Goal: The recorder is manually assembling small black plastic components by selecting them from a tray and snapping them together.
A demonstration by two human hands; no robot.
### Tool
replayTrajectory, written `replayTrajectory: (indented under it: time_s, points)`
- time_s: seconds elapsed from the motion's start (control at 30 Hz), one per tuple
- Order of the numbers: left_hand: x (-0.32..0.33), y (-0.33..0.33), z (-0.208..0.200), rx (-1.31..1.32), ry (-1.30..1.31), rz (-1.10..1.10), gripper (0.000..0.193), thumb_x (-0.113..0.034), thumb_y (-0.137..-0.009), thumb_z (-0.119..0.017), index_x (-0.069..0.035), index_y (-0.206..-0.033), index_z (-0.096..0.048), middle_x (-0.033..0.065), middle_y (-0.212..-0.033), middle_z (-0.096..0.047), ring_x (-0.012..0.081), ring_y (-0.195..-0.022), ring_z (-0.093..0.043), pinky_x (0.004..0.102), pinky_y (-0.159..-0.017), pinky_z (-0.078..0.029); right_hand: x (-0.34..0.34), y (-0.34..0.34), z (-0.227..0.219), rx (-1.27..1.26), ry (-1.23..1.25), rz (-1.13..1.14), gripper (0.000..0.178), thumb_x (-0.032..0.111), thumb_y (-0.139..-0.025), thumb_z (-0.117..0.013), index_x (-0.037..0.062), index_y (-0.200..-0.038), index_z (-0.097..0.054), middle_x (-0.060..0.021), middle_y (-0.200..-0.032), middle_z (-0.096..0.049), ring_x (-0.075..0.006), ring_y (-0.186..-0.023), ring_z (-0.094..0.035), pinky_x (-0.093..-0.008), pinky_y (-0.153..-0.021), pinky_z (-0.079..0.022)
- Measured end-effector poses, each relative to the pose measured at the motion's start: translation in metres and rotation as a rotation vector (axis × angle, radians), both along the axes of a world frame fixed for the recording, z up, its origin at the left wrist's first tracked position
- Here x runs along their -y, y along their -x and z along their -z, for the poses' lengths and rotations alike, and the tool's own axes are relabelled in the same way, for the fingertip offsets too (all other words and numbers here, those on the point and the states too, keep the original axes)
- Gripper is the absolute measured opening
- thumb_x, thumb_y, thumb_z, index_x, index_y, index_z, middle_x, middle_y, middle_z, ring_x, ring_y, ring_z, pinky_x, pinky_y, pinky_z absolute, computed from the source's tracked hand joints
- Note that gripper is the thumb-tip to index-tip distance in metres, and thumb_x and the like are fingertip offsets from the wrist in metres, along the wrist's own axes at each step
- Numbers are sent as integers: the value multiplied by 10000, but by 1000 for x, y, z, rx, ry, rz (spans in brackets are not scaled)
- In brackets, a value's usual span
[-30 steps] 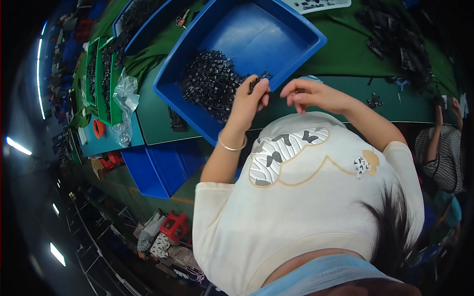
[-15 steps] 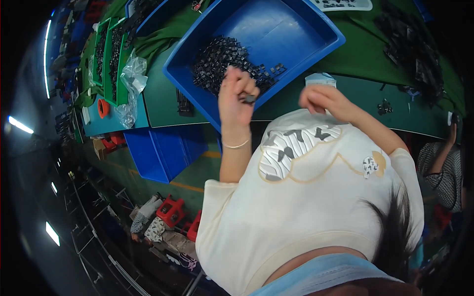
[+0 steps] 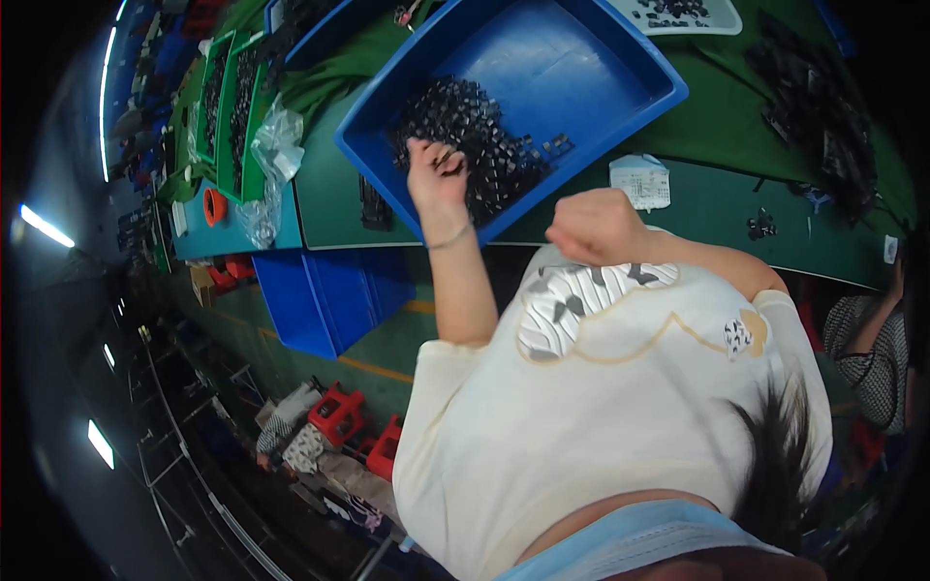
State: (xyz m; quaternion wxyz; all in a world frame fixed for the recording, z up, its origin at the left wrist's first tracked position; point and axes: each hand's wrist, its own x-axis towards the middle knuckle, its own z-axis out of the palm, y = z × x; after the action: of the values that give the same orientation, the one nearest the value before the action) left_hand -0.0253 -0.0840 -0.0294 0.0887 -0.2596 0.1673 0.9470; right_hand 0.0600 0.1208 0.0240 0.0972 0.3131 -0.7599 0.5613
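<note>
A large blue bin [image 3: 620, 107] stands tilted across the table, with a heap of small black parts [image 3: 470, 126] in its left and near side. Over the bin's near-left side is my left hand [image 3: 438, 184], palm upward, its fingers curled just short of the heap. Something dark shows between these fingers, too small to name. My right hand [image 3: 601, 228] is closed in a fist before my chest, near the table's front edge. Whatever it holds, if anything, is hidden. Beyond that fist lies a printed paper slip [image 3: 639, 182] on the table.
Green trays [image 3: 242, 145] of dark parts stand at the left, beside a clear plastic bag [image 3: 276, 145] and an orange tape roll [image 3: 215, 206]. A white tray [image 3: 712, 19] sits at the back. Black parts [image 3: 760, 225] lie at right. Below the table is another blue bin [image 3: 310, 300].
My left hand has moved left and turned palm up; the dark piece seen beside its fingers no longer shows there. My right hand has come lower and nearer my chest, uncovering the paper slip.
</note>
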Motion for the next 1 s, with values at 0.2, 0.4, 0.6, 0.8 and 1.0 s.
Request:
replayTrajectory:
  time_s: [0.2, 0.4, 0.6, 0.8, 1.0]
  points:
    - [-71, -7, -34, -221, 576, 149, 214, -245, -797, -404, -97, -645, -372, -28, -485, -326, 71, -416, -308, 199, -397, -289, -1, 43, 28, 1127, 484, -261, 112, 161, -796, -368, 70, -805, -434, 13, -612, -413, -33, -478, -310, -164, -420, -234]
    - [-95, -16, -35, -309, 771, 202, 194, -221, -791, -420, -84, -658, -385, -25, -484, -352, 49, -389, -287, 162, -357, -234, 6, 49, 28, 1040, 284, -125, 186, 220, -796, -390, 67, -704, -444, 15, -564, -395, -47, -481, -307, -179, -432, -250]
    - [-9, 23, 22, -64, 11, 137, 255, -295, -798, -380, -132, -603, -395, -35, -453, -287, 94, -401, -275, 216, -383, -274, -4, 22, -3, 345, 161, -155, 144, 120, -740, -456, 49, -629, -399, -34, -547, -394, -129, -517, -420, -244, -443, -327]
    - [-36, 57, -12, 46, 15, 418, 261, -268, -777, -429, -89, -586, -434, 37, -683, -503, 175, -631, -484, 338, -576, -430, -75, 79, 20, 663, 406, 551, 129, 171, -791, -377, 104, -775, -486, 46, -562, -379, -19, -461, -297, -145, -399, -233]
    - [9, 236, -85, -245, 487, 237, 835, -502, -646, -494, -10, -1181, -83, 260, -1170, -193, 407, -1056, -247, 571, -842, -147, -147, 165, 27, -153, -311, 857, 241, 212, -808, -360, 36, -883, -506, -98, -927, -478, -212, -839, -467, -257, -711, -364]
